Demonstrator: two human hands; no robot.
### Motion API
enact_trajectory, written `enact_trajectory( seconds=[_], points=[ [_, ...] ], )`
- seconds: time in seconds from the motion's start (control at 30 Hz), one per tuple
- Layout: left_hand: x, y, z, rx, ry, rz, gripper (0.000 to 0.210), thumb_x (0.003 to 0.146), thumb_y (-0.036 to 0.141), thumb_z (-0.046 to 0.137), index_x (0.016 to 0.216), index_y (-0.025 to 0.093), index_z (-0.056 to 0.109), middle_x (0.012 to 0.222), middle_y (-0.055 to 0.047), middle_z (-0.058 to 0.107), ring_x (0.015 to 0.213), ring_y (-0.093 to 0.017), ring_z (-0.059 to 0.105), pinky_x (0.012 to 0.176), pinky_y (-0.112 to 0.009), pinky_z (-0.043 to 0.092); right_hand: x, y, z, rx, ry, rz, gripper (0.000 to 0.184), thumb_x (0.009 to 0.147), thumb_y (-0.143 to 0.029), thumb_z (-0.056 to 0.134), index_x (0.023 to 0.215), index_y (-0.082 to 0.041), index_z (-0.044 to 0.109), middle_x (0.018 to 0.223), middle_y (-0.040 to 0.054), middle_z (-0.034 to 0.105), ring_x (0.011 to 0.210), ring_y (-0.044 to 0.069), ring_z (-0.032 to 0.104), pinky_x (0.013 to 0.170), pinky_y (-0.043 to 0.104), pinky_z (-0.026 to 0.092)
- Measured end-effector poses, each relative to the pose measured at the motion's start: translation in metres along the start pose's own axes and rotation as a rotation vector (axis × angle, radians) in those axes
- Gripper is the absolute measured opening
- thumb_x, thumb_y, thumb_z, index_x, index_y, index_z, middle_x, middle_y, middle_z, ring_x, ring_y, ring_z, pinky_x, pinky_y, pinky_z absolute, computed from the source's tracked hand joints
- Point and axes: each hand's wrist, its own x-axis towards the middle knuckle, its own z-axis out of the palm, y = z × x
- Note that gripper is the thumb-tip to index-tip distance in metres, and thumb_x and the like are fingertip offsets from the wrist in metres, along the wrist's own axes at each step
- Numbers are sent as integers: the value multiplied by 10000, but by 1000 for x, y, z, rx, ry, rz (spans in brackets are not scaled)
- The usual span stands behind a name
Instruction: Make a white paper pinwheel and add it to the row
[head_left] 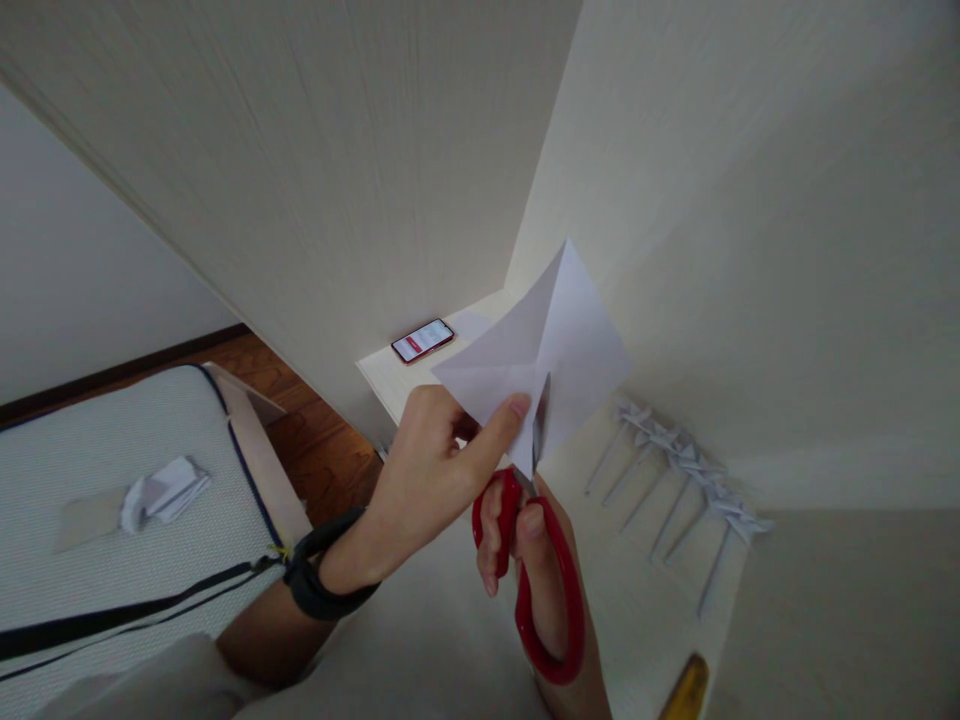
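Left of the paper [581, 340] lies the phone [423, 341]; right, the pinwheels [686, 460].

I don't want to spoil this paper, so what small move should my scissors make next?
Probably ease the scissors back with your right hand: the blade seems close to where the creases in the paper meet, so cutting further might run through there. Your left hand pinches the sheet nearby.
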Motion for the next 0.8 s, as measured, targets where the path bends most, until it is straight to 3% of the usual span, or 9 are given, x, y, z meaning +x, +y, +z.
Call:
enact_trajectory(
  seconds=[0.8],
  points=[
    [-1, -1, 1, 14, 44, -26, 339, 844, 318, 538, 552, 194, 418, 494, 42, 423, 463, -91, 433, 424, -206, 335, 0, 2, -2, 10, 7, 16, 496, 815, -733, 469, 761, -242, 431, 566, -66, 399, 372, 54, 339, 334, 196, 316]
  ],
)
